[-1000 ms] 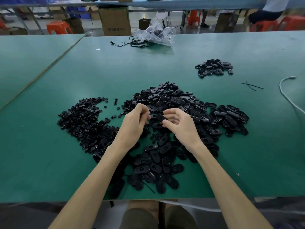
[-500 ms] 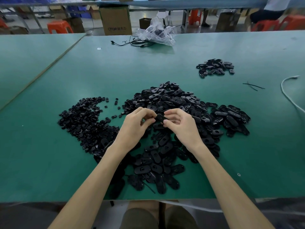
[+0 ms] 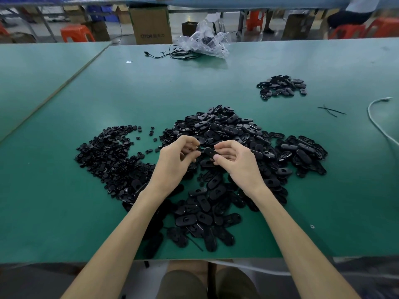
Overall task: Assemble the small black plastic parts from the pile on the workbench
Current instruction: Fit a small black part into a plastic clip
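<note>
Two hands above the parts pile on the green worktop (image 3: 86,93), each holding one black piece.
Right hand (image 3: 237,162): thumb and curled fingers clamped on an oval black part (image 3: 210,152), held tilted just above the big pile of oval parts (image 3: 226,130). Left hand (image 3: 174,160): thumb and index finger pinched together on a small black piece (image 3: 198,148), just beside the oval part's end; cannot tell if the two touch. Heap of small round parts (image 3: 108,156) lies left of the hands. Smaller pile of oval parts (image 3: 280,87) sits well apart, far right. Clear plastic bag (image 3: 205,43) and black cable (image 3: 172,54) at the far edge, white cable (image 3: 375,119) at the right edge. Cardboard box (image 3: 151,24) and orange stool (image 3: 75,33) on the floor beyond.
</note>
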Demonstrator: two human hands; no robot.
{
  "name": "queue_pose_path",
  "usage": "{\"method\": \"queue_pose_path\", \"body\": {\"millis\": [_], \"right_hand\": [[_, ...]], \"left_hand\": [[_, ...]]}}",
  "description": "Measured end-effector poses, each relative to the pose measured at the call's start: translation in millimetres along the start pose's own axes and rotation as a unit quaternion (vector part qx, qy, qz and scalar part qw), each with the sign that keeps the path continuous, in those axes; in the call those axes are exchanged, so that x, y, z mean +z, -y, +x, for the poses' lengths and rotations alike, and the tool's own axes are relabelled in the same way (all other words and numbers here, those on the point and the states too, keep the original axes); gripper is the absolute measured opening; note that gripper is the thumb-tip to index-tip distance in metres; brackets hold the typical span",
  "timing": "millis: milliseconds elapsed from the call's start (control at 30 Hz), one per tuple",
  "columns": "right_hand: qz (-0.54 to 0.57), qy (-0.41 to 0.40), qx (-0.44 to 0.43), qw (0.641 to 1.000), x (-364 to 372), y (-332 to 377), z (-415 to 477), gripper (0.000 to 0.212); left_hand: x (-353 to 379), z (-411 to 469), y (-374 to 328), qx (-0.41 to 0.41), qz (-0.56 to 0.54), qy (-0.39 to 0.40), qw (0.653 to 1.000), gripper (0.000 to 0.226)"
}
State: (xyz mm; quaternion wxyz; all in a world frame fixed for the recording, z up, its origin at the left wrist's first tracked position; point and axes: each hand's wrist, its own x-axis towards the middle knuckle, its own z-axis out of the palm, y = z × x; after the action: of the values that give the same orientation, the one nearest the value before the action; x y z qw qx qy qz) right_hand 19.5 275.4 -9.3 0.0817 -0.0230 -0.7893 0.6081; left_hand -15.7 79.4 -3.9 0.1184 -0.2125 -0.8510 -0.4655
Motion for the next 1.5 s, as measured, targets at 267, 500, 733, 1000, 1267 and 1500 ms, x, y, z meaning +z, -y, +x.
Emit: {"method": "queue_pose_path", "body": {"millis": [267, 500, 733, 1000, 1267, 1500], "right_hand": [[0.012, 0.005, -0.019, 1.0, -0.3, -2.5, 2.3, 0.018], [0.042, 0.016, -0.025, 0.999, -0.3, -4.7, 3.4, 0.019], [0.072, 0.048, -0.026, 0.996, -0.8, -4.8, 3.1, 0.024], [0.1, 0.047, -0.038, 0.993, 0.2, -3.6, 2.4, 0.02], [0.095, 0.056, -0.048, 0.993, -0.1, -4.4, 2.9, 0.019], [0.114, 0.061, -0.047, 0.991, 0.6, -4.7, 3.3, 0.017]], "left_hand": [[-0.4, 1.4, 0.9, 0.016, 0.016, 0.003, 1.0, 0.019], [-0.5, 1.1, 0.0, 0.045, 0.045, 0.018, 0.998, 0.017], [-0.5, -0.3, -2.5, 0.063, 0.06, 0.021, 0.996, 0.015], [-0.8, -1.1, -1.3, 0.065, 0.053, 0.023, 0.996, 0.015], [-1.2, -0.9, -1.7, 0.09, 0.044, 0.022, 0.995, 0.016], [-1.9, -1.6, -5.0, 0.081, 0.056, 0.02, 0.995, 0.015]]}}
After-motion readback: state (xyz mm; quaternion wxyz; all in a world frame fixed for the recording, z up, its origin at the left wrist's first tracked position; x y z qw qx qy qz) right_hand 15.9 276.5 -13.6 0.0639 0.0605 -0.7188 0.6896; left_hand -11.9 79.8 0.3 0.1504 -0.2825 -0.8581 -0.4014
